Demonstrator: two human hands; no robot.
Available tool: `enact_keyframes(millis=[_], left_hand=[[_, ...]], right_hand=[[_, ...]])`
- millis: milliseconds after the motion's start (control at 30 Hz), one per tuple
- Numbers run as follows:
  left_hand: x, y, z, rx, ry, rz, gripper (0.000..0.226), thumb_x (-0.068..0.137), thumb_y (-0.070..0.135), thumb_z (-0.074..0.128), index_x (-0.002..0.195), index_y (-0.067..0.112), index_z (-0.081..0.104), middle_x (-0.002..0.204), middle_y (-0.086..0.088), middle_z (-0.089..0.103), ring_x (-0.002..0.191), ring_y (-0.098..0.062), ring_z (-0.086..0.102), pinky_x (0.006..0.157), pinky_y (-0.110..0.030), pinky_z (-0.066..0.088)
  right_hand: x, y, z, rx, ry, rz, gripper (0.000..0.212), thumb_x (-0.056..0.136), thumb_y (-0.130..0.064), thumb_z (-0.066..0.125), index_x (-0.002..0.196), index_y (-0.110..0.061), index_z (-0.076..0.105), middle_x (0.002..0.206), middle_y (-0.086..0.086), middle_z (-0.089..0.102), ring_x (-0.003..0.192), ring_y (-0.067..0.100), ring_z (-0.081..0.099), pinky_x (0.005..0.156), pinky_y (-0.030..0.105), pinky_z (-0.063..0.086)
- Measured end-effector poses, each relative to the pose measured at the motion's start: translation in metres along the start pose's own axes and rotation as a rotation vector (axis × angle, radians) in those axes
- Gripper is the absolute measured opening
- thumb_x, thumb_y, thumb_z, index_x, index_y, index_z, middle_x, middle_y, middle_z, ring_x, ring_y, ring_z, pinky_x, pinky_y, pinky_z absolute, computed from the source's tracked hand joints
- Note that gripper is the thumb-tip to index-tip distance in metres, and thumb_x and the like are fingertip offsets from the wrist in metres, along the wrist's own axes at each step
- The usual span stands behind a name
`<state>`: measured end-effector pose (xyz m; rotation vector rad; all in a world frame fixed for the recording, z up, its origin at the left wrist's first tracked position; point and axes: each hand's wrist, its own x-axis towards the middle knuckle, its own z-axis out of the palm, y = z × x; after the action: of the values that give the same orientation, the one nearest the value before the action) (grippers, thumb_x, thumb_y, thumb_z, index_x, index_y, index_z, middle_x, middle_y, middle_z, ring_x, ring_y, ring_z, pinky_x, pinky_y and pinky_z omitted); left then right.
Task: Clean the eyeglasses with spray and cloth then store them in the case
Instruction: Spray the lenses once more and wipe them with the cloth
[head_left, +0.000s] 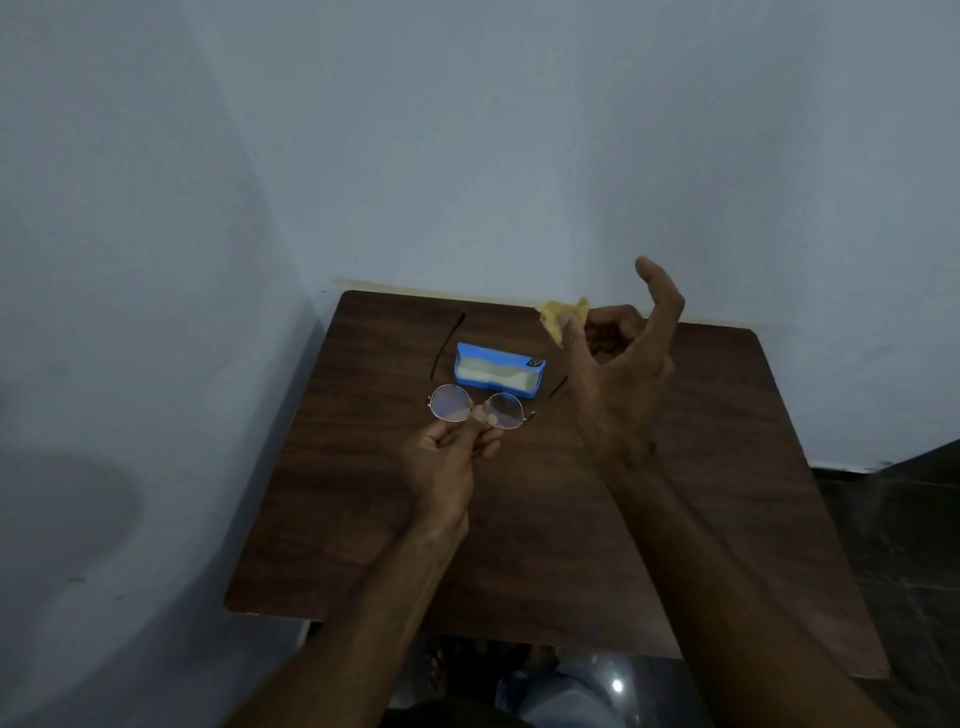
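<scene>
My left hand (451, 457) pinches the round wire-rimmed eyeglasses (457, 404) at the bridge and holds them just above the table, lenses toward me, temples pointing away. My right hand (618, 364) is raised to the right with a small yellow cloth (563, 314) caught between thumb and fingers, its index finger sticking up. A blue eyeglass case (500, 370) lies open on the table just behind the glasses, its pale lining showing. No spray bottle is visible.
The dark wooden table (545, 519) stands in a corner, against pale blue walls behind and to the left. Its near edge runs just in front of my lap. A dark floor lies to the right of the table.
</scene>
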<state>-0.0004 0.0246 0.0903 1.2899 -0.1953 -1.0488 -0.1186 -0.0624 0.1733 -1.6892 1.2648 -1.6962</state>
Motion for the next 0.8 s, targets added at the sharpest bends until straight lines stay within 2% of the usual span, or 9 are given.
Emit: enact_keyframes(millis=[133, 267, 433, 567, 700, 800], left_hand=[[-0.002, -0.003, -0.001, 0.02, 0.023, -0.01, 0.012, 0.094, 0.01, 0.077, 0.105, 0.007, 0.08, 0.091, -0.01, 0.083, 0.079, -0.018, 0.08, 0.07, -0.026, 0.066], [-0.005, -0.004, 0.003, 0.0, 0.007, -0.024, 0.011, 0.095, 0.008, 0.075, 0.105, 0.005, 0.079, 0.09, -0.011, 0.083, 0.076, -0.017, 0.08, 0.069, -0.026, 0.066], [-0.009, 0.0, 0.016, -0.088, -0.051, -0.047, 0.008, 0.097, 0.005, 0.072, 0.101, 0.005, 0.079, 0.09, -0.011, 0.082, 0.078, -0.017, 0.08, 0.077, -0.029, 0.067], [-0.012, 0.003, 0.024, -0.112, -0.097, -0.054, 0.007, 0.096, 0.007, 0.074, 0.1, 0.002, 0.078, 0.091, -0.012, 0.082, 0.079, -0.017, 0.079, 0.074, -0.026, 0.065], [-0.014, 0.004, 0.028, -0.102, -0.109, -0.056, 0.005, 0.094, 0.006, 0.076, 0.096, 0.003, 0.08, 0.086, -0.012, 0.081, 0.074, -0.016, 0.079, 0.073, -0.028, 0.067], [-0.015, 0.0, 0.026, -0.092, -0.094, -0.07, 0.006, 0.096, 0.004, 0.073, 0.096, 0.004, 0.079, 0.085, -0.011, 0.081, 0.073, -0.015, 0.079, 0.073, -0.028, 0.067]], right_hand=[[-0.004, -0.002, -0.008, -0.048, -0.029, 0.002, 0.083, 0.087, -0.015, 0.086, 0.153, -0.021, 0.037, 0.084, -0.007, 0.072, 0.078, 0.004, 0.071, 0.073, 0.01, 0.054], [-0.017, 0.001, -0.018, -0.046, -0.048, 0.058, 0.086, 0.084, -0.014, 0.088, 0.154, -0.021, 0.038, 0.09, -0.004, 0.074, 0.085, 0.007, 0.074, 0.08, 0.021, 0.061], [-0.033, 0.01, -0.021, -0.03, -0.047, 0.132, 0.085, 0.081, -0.013, 0.089, 0.152, -0.024, 0.043, 0.088, -0.009, 0.076, 0.087, 0.004, 0.074, 0.081, 0.014, 0.056], [-0.048, 0.023, -0.024, 0.027, -0.068, 0.184, 0.083, 0.081, -0.014, 0.088, 0.151, -0.026, 0.044, 0.084, -0.012, 0.076, 0.085, 0.005, 0.075, 0.081, 0.018, 0.058], [-0.066, 0.04, -0.026, 0.076, -0.119, 0.249, 0.082, 0.084, -0.004, 0.084, 0.152, -0.023, 0.042, 0.088, -0.013, 0.077, 0.086, 0.007, 0.076, 0.085, 0.025, 0.06], [-0.071, 0.047, -0.027, 0.098, -0.153, 0.291, 0.084, 0.085, -0.002, 0.082, 0.154, -0.023, 0.04, 0.088, -0.01, 0.078, 0.087, 0.007, 0.076, 0.086, 0.024, 0.06]])
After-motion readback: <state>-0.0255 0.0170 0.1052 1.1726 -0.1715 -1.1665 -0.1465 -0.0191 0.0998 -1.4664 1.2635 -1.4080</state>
